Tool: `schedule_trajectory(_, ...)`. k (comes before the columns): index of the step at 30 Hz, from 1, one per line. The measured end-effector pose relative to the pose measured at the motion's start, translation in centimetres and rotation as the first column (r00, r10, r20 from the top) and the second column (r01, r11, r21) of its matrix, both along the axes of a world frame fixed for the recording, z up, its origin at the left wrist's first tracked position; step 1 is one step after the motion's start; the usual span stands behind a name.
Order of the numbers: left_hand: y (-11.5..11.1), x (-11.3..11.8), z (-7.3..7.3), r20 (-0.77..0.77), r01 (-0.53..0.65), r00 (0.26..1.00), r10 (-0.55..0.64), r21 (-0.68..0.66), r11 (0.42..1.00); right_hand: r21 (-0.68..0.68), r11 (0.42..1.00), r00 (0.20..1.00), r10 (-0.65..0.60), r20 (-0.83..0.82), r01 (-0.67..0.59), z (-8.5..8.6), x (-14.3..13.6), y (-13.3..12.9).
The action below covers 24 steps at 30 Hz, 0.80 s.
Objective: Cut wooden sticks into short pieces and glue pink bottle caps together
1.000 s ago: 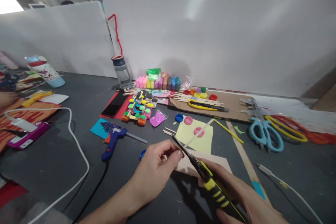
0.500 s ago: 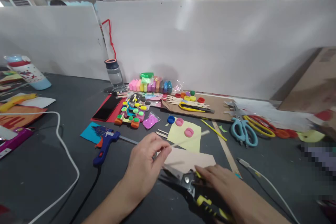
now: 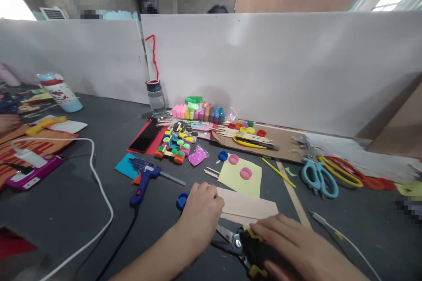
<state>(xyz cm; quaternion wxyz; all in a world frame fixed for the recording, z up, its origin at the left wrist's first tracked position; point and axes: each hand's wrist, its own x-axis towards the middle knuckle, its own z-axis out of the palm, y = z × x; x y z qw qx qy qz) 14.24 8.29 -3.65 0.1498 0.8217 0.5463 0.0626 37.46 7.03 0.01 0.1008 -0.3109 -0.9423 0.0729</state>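
My left hand (image 3: 203, 210) is closed at the left end of a pale wooden board (image 3: 247, 204); what its curled fingers hold, if anything, is hidden. Beside its wrist lies a blue round cap (image 3: 182, 201). My right hand (image 3: 286, 239) is wrapped over the black and yellow handles of the metal shears (image 3: 236, 242), whose blades are parted and point toward my left hand. Beyond the board, a yellow paper sheet (image 3: 242, 178) carries pink round caps (image 3: 245, 173).
A blue glue gun (image 3: 143, 182) with its black cord lies left of my left hand. Light-blue scissors (image 3: 319, 178) and a white cable (image 3: 343, 232) are at the right. Clay packs (image 3: 198, 113) and a water bottle (image 3: 156, 99) stand near the white partition (image 3: 263, 66). Another person's hand (image 3: 8, 124) shows far left.
The thin stick seen in my left hand no longer shows there. My left hand has lowered onto the board's end, uncovering the blue cap. The view has shifted left and up.
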Motion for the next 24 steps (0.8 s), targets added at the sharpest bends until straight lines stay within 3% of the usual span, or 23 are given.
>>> schedule_trajectory(3,0.1,0.0,-0.1,-0.021,0.004,1.000,-0.004,-0.011,1.000,-0.036,0.999,0.987,-0.018,-0.161,0.013,2.0,-2.2,3.4)
schedule_trajectory(6,0.0,0.0,0.0,-0.009,0.001,1.000,-0.001,-0.019,1.000,-0.097,0.987,0.970,-0.146,-0.193,0.129,2.6,-5.9,8.4)
schedule_trajectory(11,-0.3,0.0,0.3,0.037,0.010,0.999,-0.009,-0.027,1.000,-0.065,0.979,0.972,-0.201,-0.123,0.195,0.0,-13.1,17.9)
schedule_trajectory(14,-0.1,-0.1,0.7,0.050,0.025,0.998,-0.023,-0.043,0.999,-0.022,0.980,0.978,-0.200,-0.055,0.199,-2.0,-16.3,22.1)
schedule_trajectory(18,0.2,-0.1,0.8,0.074,0.055,0.996,-0.050,-0.059,0.997,0.018,0.987,0.986,-0.158,0.047,0.158,-3.9,-18.2,24.8)
schedule_trajectory(24,0.4,0.0,0.1,0.089,0.103,0.991,-0.099,-0.038,0.994,0.087,0.990,0.988,-0.121,0.091,0.113,-4.8,-18.2,25.3)
